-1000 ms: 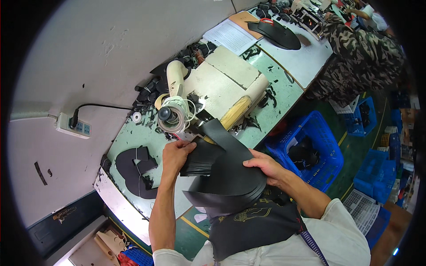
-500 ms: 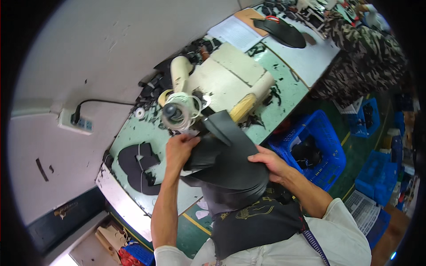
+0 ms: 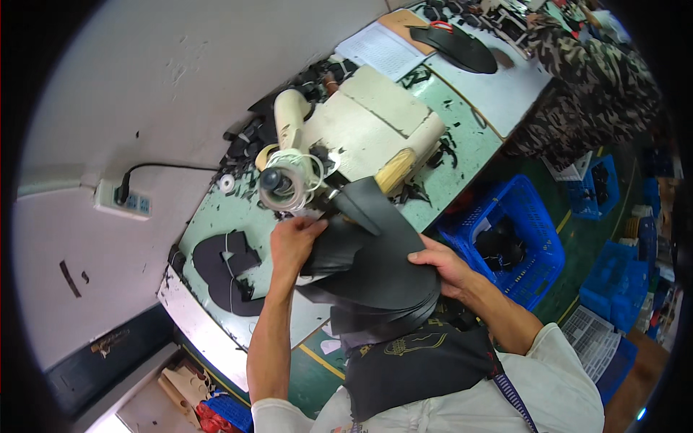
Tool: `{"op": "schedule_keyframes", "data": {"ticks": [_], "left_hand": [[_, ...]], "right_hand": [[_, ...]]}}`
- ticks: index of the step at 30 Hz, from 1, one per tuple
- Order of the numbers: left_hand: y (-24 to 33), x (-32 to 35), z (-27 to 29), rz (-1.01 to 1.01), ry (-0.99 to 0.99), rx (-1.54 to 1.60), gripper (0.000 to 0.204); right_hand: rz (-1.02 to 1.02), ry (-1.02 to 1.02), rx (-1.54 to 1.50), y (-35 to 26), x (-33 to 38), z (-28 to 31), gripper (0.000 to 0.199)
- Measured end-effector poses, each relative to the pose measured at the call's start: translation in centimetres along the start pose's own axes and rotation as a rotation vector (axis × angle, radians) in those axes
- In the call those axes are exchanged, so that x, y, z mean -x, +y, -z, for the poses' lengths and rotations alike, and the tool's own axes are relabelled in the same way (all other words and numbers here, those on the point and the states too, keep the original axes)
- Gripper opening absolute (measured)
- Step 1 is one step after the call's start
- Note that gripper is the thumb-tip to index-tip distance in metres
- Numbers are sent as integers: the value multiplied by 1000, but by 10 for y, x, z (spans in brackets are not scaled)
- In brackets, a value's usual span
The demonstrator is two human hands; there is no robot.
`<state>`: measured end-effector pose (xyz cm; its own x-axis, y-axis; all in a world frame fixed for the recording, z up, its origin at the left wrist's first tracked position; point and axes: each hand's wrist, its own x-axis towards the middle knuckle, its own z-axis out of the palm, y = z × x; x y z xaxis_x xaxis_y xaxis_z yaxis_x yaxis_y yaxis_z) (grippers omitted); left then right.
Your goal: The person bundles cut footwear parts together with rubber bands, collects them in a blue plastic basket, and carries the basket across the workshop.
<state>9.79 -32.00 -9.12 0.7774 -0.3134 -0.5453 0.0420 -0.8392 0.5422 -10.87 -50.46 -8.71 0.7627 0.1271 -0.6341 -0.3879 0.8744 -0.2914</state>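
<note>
I hold a stack of black sheet pieces [image 3: 382,263] in front of the cream-coloured machine [image 3: 361,119]. My left hand [image 3: 292,245] pinches the stack's left side, near the machine's working end. On the other side, my right hand [image 3: 444,265] grips the curved edge with its thumb on top; its other fingers are mostly hidden underneath. Lower sheets fan out toward my dark apron [image 3: 433,361]. A folded strip of the top sheet points up toward the machine. To the left on the table [image 3: 231,206] lies a bundle of dark cut pieces [image 3: 209,267] tied with string.
A blue basket [image 3: 538,252] with black pieces stands on the floor at my right. Dark scraps litter the table around the machine. A power strip [image 3: 126,202] hangs on the left wall. Papers [image 3: 382,50] lie at the back, and a person in camouflage clothing [image 3: 592,101] is at far right.
The lower sheets of the stack are spread a little further apart. My right hand has shifted slightly right with the edge, while my left hand stays nearly in place.
</note>
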Motion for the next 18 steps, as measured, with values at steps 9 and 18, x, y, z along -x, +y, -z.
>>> {"op": "schedule_keyframes", "data": {"ticks": [9,18], "left_hand": [[-32,-3,-3,81,-158,487,27],[-17,1,3,-13,-221,602,26]], "right_hand": [[-2,-2,-3,7,-3,-1,57],[33,8,12,-2,-1,2,59]]}}
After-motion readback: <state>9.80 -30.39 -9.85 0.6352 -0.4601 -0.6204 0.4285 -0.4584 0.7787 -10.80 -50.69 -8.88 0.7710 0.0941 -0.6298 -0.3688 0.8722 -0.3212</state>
